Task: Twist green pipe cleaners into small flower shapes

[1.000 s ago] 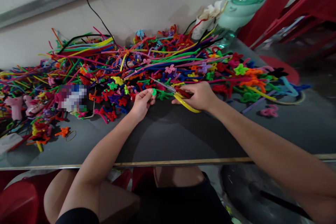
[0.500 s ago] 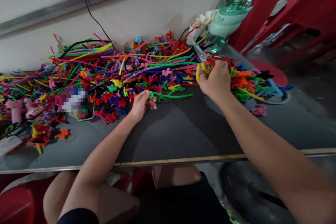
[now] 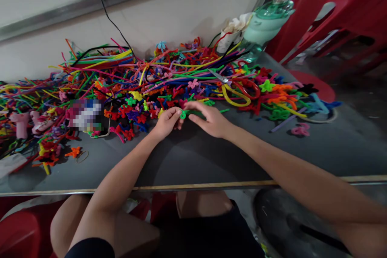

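Note:
Between the thumb and fingers of my left hand (image 3: 167, 123) is a green pipe cleaner (image 3: 183, 116) with a small coiled end. Its straight tail runs to the right, partly hidden behind my right hand (image 3: 211, 121). That hand is close beside the coil, thumb and fingers apart, and does not appear to grip anything. Scissors with red and yellow handles (image 3: 236, 96) lie on the pile of pipe cleaners, beyond my right hand. Small pipe-cleaner flowers in many colours, including a pink one (image 3: 193, 84), lie around there too.
Loose pipe cleaners (image 3: 105, 58) heap along the wall on the dark table (image 3: 193, 161). A green bottle (image 3: 262, 24) and a white cup (image 3: 225, 40) stand at the back right. Red chairs (image 3: 305, 12) are beyond. An orange piece (image 3: 73, 152) lies at the front left.
My right hand has let go of the scissors, which now lie on the pile, and has moved left to the green pipe cleaner. My left hand still holds it.

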{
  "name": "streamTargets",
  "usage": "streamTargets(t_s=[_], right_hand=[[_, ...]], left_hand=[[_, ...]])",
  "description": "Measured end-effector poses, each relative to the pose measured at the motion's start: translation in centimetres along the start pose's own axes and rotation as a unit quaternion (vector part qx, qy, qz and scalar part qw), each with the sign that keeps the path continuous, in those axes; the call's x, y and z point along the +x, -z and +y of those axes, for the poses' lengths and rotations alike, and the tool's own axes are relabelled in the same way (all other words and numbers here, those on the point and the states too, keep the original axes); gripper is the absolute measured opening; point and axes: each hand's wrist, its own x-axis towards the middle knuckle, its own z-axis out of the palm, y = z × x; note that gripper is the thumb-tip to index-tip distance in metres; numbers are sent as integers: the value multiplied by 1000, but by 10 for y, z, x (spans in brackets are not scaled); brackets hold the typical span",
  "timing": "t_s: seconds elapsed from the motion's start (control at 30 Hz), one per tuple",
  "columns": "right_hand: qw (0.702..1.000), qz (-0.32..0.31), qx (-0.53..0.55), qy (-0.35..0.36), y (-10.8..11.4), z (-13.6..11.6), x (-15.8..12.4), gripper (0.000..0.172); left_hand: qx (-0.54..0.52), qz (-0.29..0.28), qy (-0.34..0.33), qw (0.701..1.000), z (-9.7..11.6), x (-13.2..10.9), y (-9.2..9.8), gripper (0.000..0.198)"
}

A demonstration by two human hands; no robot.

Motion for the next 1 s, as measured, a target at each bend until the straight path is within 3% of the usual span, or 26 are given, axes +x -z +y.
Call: streamTargets(t_s=[0.07,0.2,0.37,0.5,0.87,1.0], right_hand=[[999,-43,10,-7,-6,-7,-3,29],[992,29,-120,17,-2,-3,-7,27],[972,16,-228,49,2,-2,-8,29],[969,34,-239,47,1,-1,-7,30],[977,85,-187,51,1,6,-4,30],[975,148,-163,24,7,18,4,24]], left_hand=[[50,-5,-18,999,1,-1,1,36],[209,-8,-62,976,6,-3,5,23],[287,38,-86,953,7,-3,7,18],[261,64,-78,960,3,-2,5,7],[141,78,-42,986,-9,4,10,12],[89,44,-25,995,-6,3,8,20]])
